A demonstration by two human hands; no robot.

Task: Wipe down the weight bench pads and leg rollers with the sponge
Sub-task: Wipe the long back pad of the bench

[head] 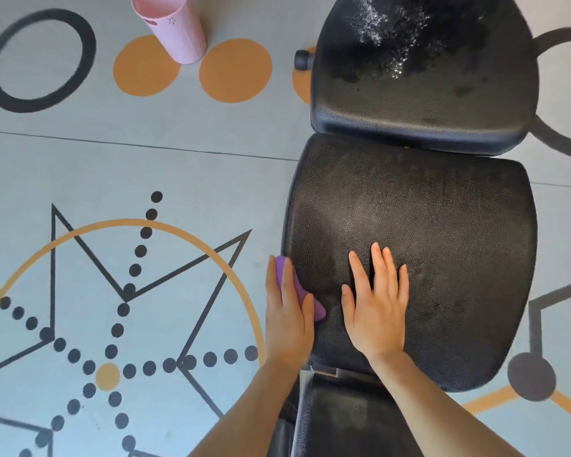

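The black weight bench fills the right half of the head view. Its near pad (442,245) lies below me and the far pad (422,97) beyond it shows wet streaks and white foam near its top. My left hand (287,311) presses a purple sponge (318,310) against the near pad's left side edge, fingers lying straight over it. Only the sponge's ends show past the hand. My right hand (376,301) rests flat on top of the near pad, fingers spread. A further black pad (343,420) sits at the bottom edge, partly hidden by my forearms.
A pink bucket (172,28) stands on the patterned grey floor (145,166) at the upper left, well away from the bench. A black knob (302,59) sticks out from the bench frame left of the far pad.
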